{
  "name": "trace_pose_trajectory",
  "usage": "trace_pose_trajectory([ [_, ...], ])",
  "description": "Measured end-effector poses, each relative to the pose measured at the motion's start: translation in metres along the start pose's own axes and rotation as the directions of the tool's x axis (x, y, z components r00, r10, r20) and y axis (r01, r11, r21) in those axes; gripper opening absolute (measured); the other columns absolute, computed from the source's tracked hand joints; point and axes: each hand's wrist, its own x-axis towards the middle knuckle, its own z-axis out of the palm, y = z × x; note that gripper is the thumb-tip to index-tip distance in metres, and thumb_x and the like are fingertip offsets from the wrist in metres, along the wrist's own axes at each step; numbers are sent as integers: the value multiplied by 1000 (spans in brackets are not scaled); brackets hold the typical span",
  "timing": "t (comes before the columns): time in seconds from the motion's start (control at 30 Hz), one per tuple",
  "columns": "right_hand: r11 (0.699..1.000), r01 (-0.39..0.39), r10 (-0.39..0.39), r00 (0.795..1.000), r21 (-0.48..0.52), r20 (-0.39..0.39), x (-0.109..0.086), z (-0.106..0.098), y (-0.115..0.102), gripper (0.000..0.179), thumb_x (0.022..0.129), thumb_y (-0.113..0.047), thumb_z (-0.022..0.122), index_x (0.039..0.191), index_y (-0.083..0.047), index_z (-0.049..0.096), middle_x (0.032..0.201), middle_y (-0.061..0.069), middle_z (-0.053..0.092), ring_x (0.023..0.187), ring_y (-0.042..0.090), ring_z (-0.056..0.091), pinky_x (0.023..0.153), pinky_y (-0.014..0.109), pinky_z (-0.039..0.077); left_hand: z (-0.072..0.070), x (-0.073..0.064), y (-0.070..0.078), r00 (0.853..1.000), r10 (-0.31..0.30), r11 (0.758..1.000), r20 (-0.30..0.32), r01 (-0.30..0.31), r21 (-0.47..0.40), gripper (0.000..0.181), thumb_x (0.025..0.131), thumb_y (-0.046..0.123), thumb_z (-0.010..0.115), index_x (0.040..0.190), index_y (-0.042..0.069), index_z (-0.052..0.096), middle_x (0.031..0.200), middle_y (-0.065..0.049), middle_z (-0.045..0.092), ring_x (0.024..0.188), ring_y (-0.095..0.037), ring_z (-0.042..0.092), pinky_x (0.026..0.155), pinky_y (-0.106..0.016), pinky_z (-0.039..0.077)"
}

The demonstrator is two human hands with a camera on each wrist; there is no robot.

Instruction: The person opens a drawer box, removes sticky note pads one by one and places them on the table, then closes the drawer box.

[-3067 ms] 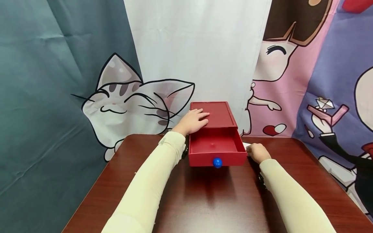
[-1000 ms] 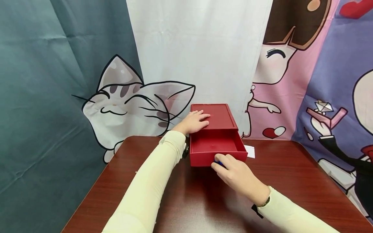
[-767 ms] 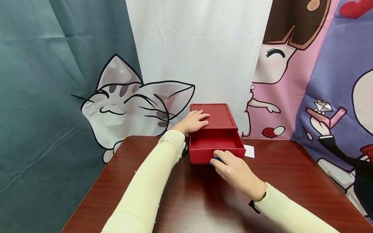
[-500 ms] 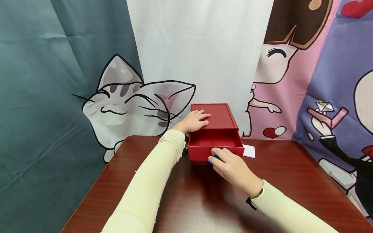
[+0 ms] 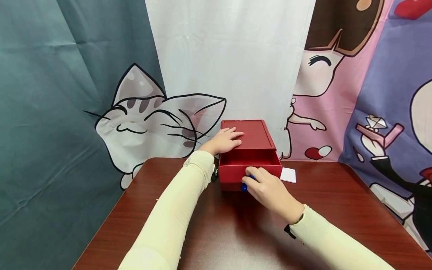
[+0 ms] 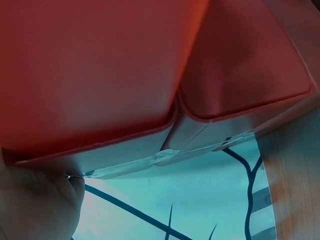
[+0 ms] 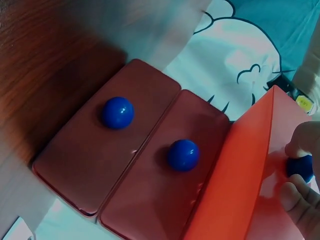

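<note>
**Red drawer chest at the back of the table, both hands on it**

At the far edge of the dark wooden table [image 5: 236,232], against the printed cloth backdrop, stands a small red box-shaped drawer chest [image 5: 251,135]. Its top drawer [image 5: 249,168] is pulled partway out, its red inside open to view in the head camera. The right hand [image 5: 268,189] is at the drawer's front, fingers curled round the round blue knob [image 5: 243,186]; the right wrist view shows a thumb and a fingertip [image 7: 300,145] pinching that knob [image 7: 300,167] between them. The same view shows two lower red drawer fronts, each flush in the chest, one with its blue ball knob [image 7: 118,112] and the other with its own [image 7: 183,154].

The left hand [image 5: 222,141] lies flat on the chest's lid near the left edge, fingers straight and spread, holding nothing. The left wrist camera sees only red surfaces close up and a bit of the backdrop.

Just right of the chest, a small white paper card [image 5: 288,175] lies flat on the table, apart from the right hand. Both forearms wear pale cream sleeves.
</note>
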Motion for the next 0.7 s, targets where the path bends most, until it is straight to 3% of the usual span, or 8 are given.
trace_pose_trajectory([
  [0.17,999,-34,34,999,-23,-2,2,8,10,26,81,-3,80,105,-7,71,114,11,60,83,22,57,66,32,58,-2,0,0,1000,12,1000,6,-12,6,52,106,38,43,155,23,43,166,-11,25,154,-33,13,125,-45,6],
  [0.7,996,-91,90,995,-23,-44,11,27,31,28,79,-4,84,104,-7,74,114,11,61,87,24,60,79,36,60,-3,3,-2,1000,15,1000,25,-16,24,52,106,39,42,155,23,43,166,-12,25,154,-34,13,125,-45,8],
])
